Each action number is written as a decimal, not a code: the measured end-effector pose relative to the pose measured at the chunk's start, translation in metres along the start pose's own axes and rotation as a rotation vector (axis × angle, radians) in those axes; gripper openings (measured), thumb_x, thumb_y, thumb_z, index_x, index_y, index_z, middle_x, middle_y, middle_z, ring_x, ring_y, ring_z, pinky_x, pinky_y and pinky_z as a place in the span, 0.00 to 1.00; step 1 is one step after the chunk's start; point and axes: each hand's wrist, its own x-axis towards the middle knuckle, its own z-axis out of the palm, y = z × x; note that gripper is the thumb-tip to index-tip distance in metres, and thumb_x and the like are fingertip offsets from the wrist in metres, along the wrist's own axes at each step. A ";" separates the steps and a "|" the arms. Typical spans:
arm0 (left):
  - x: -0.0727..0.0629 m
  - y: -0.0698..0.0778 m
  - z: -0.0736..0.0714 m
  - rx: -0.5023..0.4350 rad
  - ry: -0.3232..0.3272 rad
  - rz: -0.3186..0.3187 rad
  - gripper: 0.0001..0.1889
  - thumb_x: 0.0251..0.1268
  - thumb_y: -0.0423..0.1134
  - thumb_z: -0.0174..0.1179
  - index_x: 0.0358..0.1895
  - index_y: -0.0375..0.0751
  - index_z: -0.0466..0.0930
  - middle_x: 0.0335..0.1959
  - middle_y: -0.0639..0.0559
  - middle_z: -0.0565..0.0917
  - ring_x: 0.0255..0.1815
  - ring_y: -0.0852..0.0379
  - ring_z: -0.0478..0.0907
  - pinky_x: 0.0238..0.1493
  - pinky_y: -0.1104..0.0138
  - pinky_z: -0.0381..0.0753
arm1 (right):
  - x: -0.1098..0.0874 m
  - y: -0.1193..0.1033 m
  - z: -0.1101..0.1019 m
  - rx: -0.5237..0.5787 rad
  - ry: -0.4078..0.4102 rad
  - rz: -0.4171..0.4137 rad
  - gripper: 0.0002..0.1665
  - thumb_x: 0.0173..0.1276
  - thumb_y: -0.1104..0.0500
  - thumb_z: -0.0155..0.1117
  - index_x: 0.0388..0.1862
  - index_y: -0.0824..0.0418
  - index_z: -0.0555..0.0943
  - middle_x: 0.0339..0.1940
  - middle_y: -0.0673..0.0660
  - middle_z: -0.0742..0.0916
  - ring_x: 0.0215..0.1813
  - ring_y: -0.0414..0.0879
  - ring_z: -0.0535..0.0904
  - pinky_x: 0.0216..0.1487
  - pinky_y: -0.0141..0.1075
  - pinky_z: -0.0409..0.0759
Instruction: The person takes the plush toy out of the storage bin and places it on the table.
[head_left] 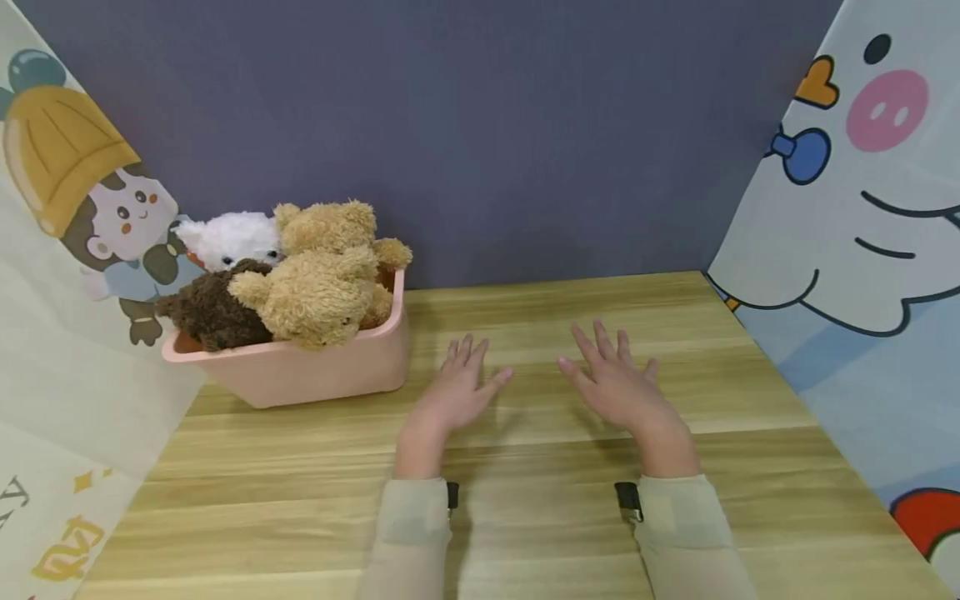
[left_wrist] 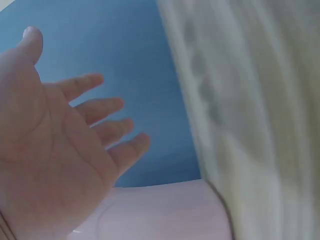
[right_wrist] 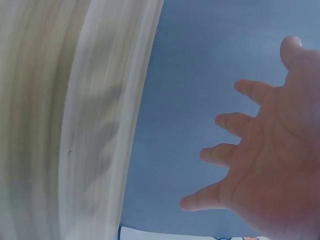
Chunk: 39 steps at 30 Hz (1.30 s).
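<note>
My left hand [head_left: 455, 393] is over the wooden table, fingers spread and holding nothing. Its palm and loosely extended fingers fill the left of the left wrist view. To the right, my right hand [head_left: 618, 383] also has its fingers fanned out, with nothing in it; the right wrist view shows its bare palm [right_wrist: 280, 150]. Nearest the left hand stands a pink bin [head_left: 330, 371] full of plush toys. In it are a white plush toy [head_left: 232, 240], a dark brown plush toy [head_left: 217, 310] and two tan teddy bears, one in front [head_left: 307, 296] and one behind [head_left: 326, 225].
The wood-grain table [head_left: 540, 533] runs back to a dark grey-blue panel [head_left: 480, 142]. Cartoon-printed walls close in both sides: a child in a yellow hat [head_left: 71, 158] at left, a white pink-cheeked figure [head_left: 847, 233] at right. Small dark clips [head_left: 628, 502] sit at both sleeve cuffs.
</note>
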 end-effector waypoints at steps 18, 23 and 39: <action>-0.090 -0.018 -0.129 -0.194 0.833 0.660 0.16 0.71 0.33 0.63 0.57 0.32 0.87 0.62 0.35 0.87 0.68 0.50 0.83 0.76 0.64 0.75 | 0.050 -0.078 -0.019 0.107 -0.098 -0.130 0.55 0.77 0.20 0.42 0.89 0.35 0.30 0.91 0.61 0.42 0.91 0.65 0.40 0.82 0.75 0.42; -0.102 -0.055 -0.175 -0.198 1.212 0.528 0.15 0.68 0.37 0.65 0.45 0.24 0.89 0.57 0.32 0.88 0.66 0.57 0.80 0.71 0.70 0.73 | 0.070 -0.121 -0.013 0.219 -0.114 -0.193 0.59 0.75 0.21 0.50 0.88 0.32 0.28 0.92 0.57 0.46 0.90 0.61 0.46 0.86 0.64 0.52; -0.127 -0.198 -0.202 -0.365 0.835 -0.344 0.44 0.76 0.51 0.61 0.87 0.58 0.46 0.89 0.45 0.45 0.89 0.48 0.43 0.89 0.46 0.45 | 0.102 -0.199 0.036 0.470 -0.221 -0.281 0.77 0.66 0.38 0.78 0.88 0.37 0.25 0.92 0.57 0.50 0.88 0.59 0.57 0.84 0.57 0.62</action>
